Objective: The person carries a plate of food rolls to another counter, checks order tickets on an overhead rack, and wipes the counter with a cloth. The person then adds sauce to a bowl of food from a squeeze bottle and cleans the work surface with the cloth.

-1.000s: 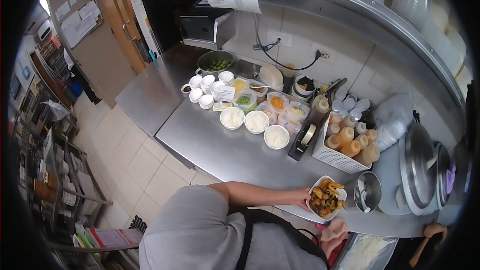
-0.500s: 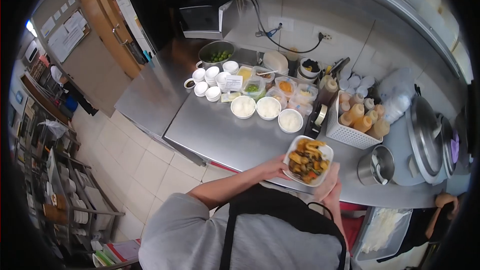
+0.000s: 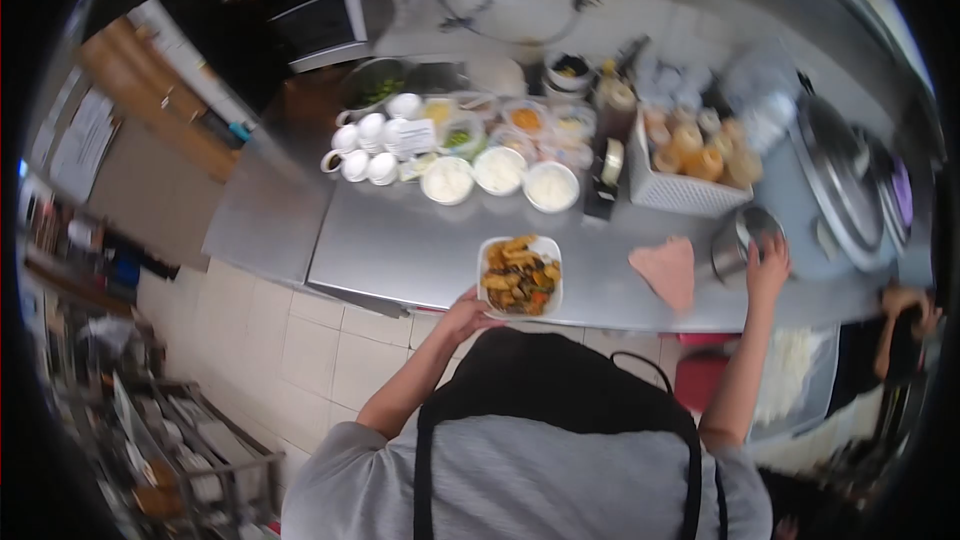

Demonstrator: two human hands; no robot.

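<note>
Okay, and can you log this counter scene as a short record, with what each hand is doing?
Left hand: holding a white bowl of cooked food
Right hand: fingers at the rim of a metal pot; grip unclear
Between hands: pink cloth, lying on the steel counter
Beyond the white bowl: three bowls of rice
Beyond the cloth: white basket of bottles

Right hand (image 3: 768,265): grip at pot (image 3: 730,248) unclear.
Slip (image 3: 414,136): print too blurred.
Bottles (image 3: 704,162): bases hidden by basket (image 3: 690,194).
Rack (image 3: 200,450), lower left: blurred.
</note>
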